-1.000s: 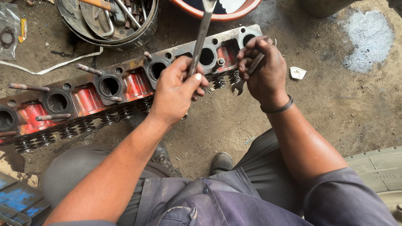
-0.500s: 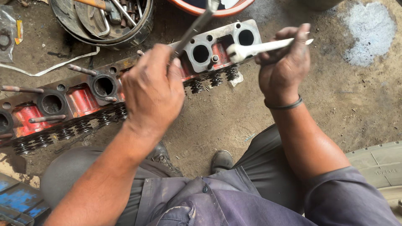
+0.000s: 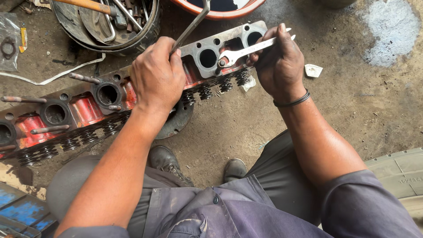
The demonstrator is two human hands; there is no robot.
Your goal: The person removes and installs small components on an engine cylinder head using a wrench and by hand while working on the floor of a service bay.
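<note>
A long red and grey engine cylinder head (image 3: 88, 110) lies on the dirt floor, with round ports, studs and a row of black valve springs (image 3: 211, 90) along its near edge. My left hand (image 3: 156, 75) rests on top of the head and grips a flat metal bar (image 3: 191, 26) that slants up and away. My right hand (image 3: 280, 61) holds a silver open-ended spanner (image 3: 249, 49), its jaw set on a stud at the right end of the head. A dark band circles my right wrist.
A round metal tub (image 3: 145, 35) with a hammer and loose tools stands behind the head. An orange basin (image 3: 220, 11) sits at the top. A tyre (image 3: 401, 176) lies at the right, a blue crate (image 3: 22, 211) at bottom left. My shoes (image 3: 198, 167) are below.
My right hand has lifted the spanner from the valve springs up onto the stud at the right end. My left hand has shifted left along the head with the bar.
</note>
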